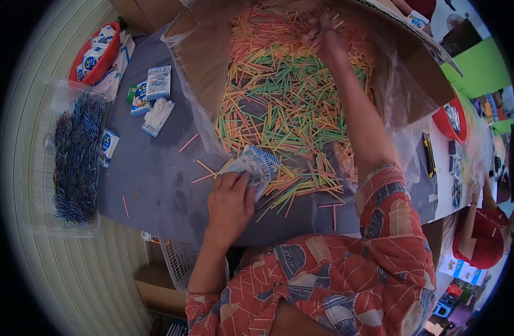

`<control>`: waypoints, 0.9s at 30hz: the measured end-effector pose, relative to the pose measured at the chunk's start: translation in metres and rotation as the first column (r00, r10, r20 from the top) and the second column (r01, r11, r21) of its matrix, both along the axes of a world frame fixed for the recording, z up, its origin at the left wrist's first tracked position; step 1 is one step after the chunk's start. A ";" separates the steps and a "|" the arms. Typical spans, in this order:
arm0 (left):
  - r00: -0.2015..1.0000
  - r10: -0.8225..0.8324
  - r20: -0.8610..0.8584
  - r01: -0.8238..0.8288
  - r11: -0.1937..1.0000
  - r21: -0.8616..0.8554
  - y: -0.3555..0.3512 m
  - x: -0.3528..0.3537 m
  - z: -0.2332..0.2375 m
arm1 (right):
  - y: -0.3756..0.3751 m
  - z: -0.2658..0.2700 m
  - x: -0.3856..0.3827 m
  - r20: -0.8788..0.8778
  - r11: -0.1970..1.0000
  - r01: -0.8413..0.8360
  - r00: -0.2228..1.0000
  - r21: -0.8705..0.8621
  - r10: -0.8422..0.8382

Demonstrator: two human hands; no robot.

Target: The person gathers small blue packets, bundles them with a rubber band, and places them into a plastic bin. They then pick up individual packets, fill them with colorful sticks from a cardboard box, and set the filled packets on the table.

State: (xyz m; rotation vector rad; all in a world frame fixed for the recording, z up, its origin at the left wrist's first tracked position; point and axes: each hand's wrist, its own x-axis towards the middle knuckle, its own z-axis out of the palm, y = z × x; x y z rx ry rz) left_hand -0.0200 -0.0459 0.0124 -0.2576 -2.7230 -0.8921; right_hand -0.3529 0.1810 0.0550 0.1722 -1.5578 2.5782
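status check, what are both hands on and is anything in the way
Left hand holding blue-and-white packet. Right hand at far end of coloured sticks. No visible obstruction; stray sticks on grey tabletop.

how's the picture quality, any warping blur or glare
Head view: strong fisheye warping, the ribbed wall bowing and corners black; head view: right hand looks softer than the left hand; head view: pale highlights on the clear plastic liner
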 end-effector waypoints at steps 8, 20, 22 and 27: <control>0.997 0.020 0.075 -0.062 0.789 0.611 -0.015 -0.013 -0.016 | -0.004 0.001 0.125 -0.051 0.843 -0.408 0.907 -0.351 0.418; 0.999 0.034 -0.011 -0.007 0.487 0.873 0.037 -0.011 -0.018 | -0.051 0.025 0.235 -0.253 0.777 -0.560 0.827 -0.287 0.502; 0.992 0.034 -0.119 0.089 0.477 0.875 0.043 -0.015 -0.017 | -0.050 0.019 0.233 -0.268 0.863 -0.488 0.855 -0.128 0.444; 0.989 -0.024 -0.149 0.146 0.400 0.905 0.051 -0.027 -0.014 | -0.033 0.028 0.236 -0.280 0.902 -0.292 0.880 0.317 0.383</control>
